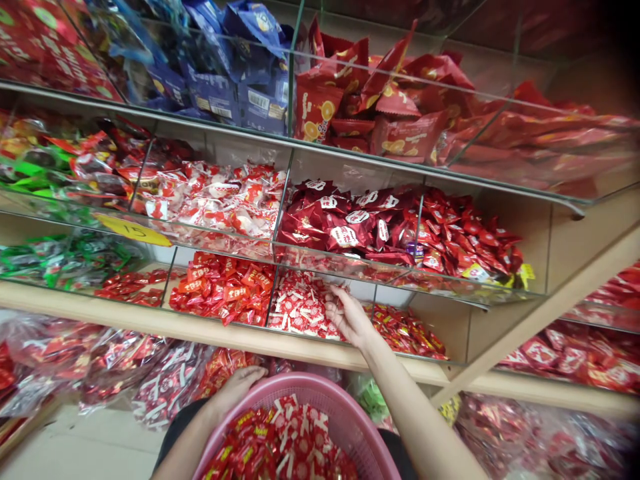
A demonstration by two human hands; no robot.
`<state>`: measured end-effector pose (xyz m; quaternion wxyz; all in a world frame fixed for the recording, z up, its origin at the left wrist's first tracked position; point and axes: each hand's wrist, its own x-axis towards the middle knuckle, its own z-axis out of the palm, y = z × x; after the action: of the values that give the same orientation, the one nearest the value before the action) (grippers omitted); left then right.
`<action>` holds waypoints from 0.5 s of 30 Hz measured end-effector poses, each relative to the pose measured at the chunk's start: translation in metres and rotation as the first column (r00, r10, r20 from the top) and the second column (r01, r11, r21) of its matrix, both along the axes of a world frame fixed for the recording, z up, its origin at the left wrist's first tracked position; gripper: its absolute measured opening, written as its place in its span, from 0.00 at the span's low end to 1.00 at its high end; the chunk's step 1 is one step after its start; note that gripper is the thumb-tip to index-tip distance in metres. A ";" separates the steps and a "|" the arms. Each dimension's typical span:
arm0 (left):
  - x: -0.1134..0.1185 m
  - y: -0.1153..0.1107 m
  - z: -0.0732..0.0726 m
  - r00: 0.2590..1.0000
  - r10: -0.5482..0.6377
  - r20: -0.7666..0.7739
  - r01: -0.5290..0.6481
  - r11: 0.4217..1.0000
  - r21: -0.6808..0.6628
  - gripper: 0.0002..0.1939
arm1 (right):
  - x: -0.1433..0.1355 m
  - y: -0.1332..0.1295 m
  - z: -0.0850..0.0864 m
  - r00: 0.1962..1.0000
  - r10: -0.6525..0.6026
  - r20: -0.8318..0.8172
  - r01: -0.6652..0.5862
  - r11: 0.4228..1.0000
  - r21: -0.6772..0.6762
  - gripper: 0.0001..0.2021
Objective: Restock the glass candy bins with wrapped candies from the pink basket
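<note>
My right hand (pixel 349 319) reaches into a lower-shelf compartment, over small red-and-white wrapped candies (pixel 300 307). Its fingers are apart and slightly curled, with nothing visible held in them. On my lap stands a pink plastic basket (pixel 373 417), partly filled with candies. Inside it, red-and-yellow wrapped candies (pixel 245 443) lie on the left and red-and-white candies (pixel 305 433) on the right. My left hand (pixel 240 388) is beside the basket's far left rim, its fingers stretched forward and lightly bent; the thumb is hidden.
Glass dividers split the shelves. Orange-red candies (pixel 225 287) and small red candies (pixel 405 330) flank the compartment. Above, a glass front (pixel 345 262) holds dark red packets (pixel 345 220). A yellow tag (pixel 133 230) reads 15. Bagged candies (pixel 167 387) lie below the wooden shelf edge (pixel 165 327).
</note>
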<state>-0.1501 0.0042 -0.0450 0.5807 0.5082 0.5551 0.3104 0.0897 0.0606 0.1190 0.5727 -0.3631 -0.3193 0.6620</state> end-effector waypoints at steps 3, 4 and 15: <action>0.001 -0.001 0.000 0.999 0.026 0.042 -0.025 1.000 -0.016 0.19 | 0.000 0.001 0.007 0.994 -0.061 0.093 0.062 0.998 -0.010 0.09; 0.001 -0.001 0.001 0.998 0.030 0.049 -0.029 0.999 -0.023 0.19 | 0.000 0.002 0.009 0.991 -0.054 0.126 0.054 0.999 0.000 0.08; 0.001 -0.002 0.004 0.998 0.046 0.040 -0.045 0.998 -0.031 0.18 | -0.002 0.019 0.004 0.518 -0.366 0.773 -0.076 0.881 0.468 0.10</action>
<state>-0.1486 0.0019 -0.0411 0.5922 0.4801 0.5592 0.3257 0.0879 0.0793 0.1225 0.4672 -0.5219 -0.6652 0.2587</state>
